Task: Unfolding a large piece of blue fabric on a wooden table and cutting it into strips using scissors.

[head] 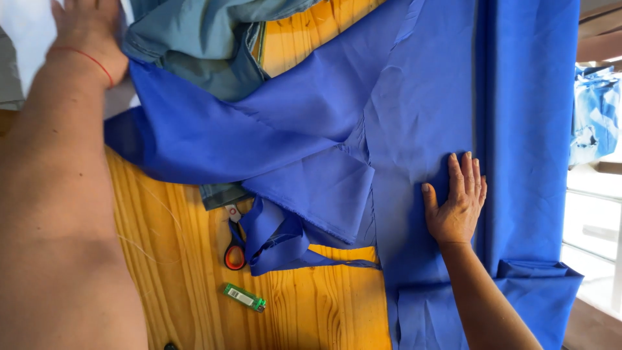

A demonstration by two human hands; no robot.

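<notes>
Blue cloth (414, 116) over wooden table (194, 285); right hand (457, 207) flat on cloth.

Bright daylight, overexposed right edge

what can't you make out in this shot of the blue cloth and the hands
Head view only:
- Left hand: fingers cut off by the top edge and blurred.
- Scissors: blades hidden under the blue cloth.
- Lighter: label too small to read.
- Grey-blue garment: cut off by the top edge.
- Right hand: flat on the cloth, fully shown.
</notes>
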